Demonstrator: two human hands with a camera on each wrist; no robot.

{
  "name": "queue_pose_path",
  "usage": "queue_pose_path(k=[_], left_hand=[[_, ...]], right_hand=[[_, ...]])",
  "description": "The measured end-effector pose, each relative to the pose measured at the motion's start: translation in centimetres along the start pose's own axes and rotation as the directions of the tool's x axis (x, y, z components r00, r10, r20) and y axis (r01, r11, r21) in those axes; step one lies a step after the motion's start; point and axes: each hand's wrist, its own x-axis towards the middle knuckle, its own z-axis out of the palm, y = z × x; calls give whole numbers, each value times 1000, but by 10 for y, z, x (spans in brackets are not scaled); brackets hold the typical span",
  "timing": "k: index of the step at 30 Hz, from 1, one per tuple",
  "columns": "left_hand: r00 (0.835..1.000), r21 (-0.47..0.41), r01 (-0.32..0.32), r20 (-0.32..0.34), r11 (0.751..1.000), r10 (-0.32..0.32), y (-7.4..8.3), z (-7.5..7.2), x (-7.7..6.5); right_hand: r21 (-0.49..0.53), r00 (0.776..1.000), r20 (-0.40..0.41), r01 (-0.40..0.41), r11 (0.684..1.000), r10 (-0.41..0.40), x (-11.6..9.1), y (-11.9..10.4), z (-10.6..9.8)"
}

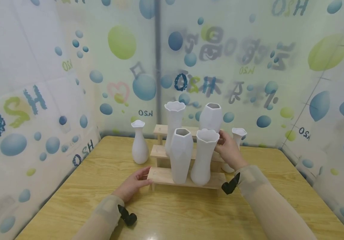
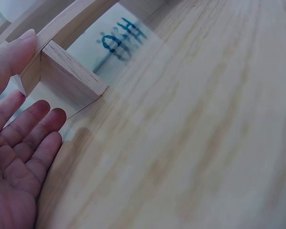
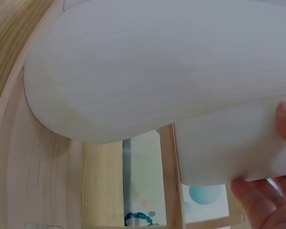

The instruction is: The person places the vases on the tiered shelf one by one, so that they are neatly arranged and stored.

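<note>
A light wooden three-step stand (image 1: 163,173) holds several white vases. At the left end of its lowest step, my left hand (image 1: 132,185) pinches the board, with the thumb (image 2: 19,52) against the edge and the other fingers loosely bent below. My right hand (image 1: 231,150) grips a white faceted vase (image 1: 210,117) at the back right, thumb on one side and fingers on the other in the right wrist view. That vase's base (image 3: 200,157) is by a higher step. In front stand a faceted vase (image 1: 181,158) and a wavy-rimmed vase (image 1: 204,156), both on the lowest step.
A taller wavy-rimmed vase (image 1: 174,121) stands on the stand at the back left. On the wooden table (image 1: 183,216), one narrow-necked vase (image 1: 140,148) is left of the stand. Another narrow-necked vase (image 1: 239,132) is on the right, partly behind my right hand. Patterned curtains (image 1: 124,73) surround the table.
</note>
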Motion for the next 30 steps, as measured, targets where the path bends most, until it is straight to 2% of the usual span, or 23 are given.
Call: queue_pose_path(k=[12,22,25,30], left_hand=[[1000,3,-7,2,1000,7,0,-1,-1],[1000,-7,-16,5,1000,16,1,1,-2],[1000,-7,-19,5,1000,19,1,1,-2],[1000,8,-16,1,1000,16,-1,0,0]], right_hand=[[-21,1000,5,-28,999,29,-3,1,-1],[32,996,76,-47,998,45,-24,10,-19],[11,997,36,-63,998,63,-30,14,-28],[21,993,-84,-85,996,86,-38,23,-40]])
